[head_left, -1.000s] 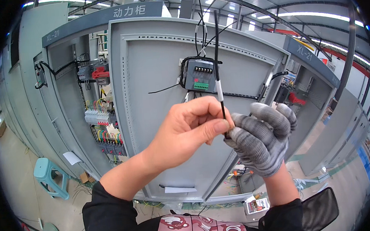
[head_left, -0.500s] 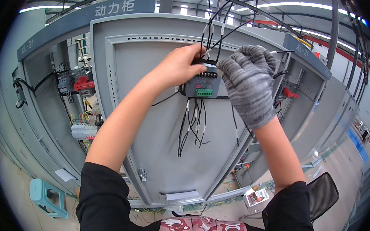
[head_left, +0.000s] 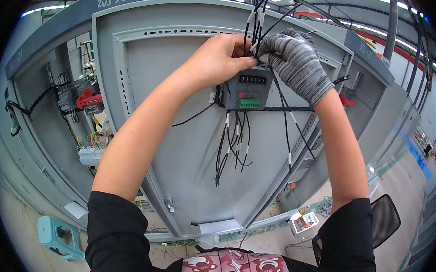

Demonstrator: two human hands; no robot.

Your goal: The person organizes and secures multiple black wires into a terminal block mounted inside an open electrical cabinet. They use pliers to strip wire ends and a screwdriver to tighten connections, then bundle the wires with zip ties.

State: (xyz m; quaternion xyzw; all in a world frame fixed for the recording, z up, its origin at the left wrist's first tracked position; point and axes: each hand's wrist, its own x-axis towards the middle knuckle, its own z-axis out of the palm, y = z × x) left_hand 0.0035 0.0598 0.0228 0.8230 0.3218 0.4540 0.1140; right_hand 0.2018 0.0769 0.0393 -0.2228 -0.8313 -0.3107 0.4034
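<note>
A dark grey panel meter (head_left: 245, 89) with a green terminal block (head_left: 249, 103) and a black terminal row is mounted on the grey cabinet door (head_left: 179, 154). Just above it my bare left hand (head_left: 218, 60) pinches a bundle of black wires (head_left: 256, 24) with thumb and fingers. My right hand (head_left: 294, 62), in a grey knitted glove, closes on the same wires from the other side. Its fingertips are partly hidden. White sleeves mark the wires, which fan out upward. More black wires (head_left: 231, 145) hang loose below the meter, and others drop to its right.
At the left, an open cabinet bay holds a red-handled switch (head_left: 88, 98) and white breakers (head_left: 91, 156). A teal stool (head_left: 58, 238) stands on the floor at lower left. A dark mesh chair (head_left: 385, 220) and a small white box (head_left: 303, 223) are at lower right.
My right hand has moved inward and its fingers now meet my left hand at the wires. Two wires have dropped down to the right of the meter. The view has shifted slightly.
</note>
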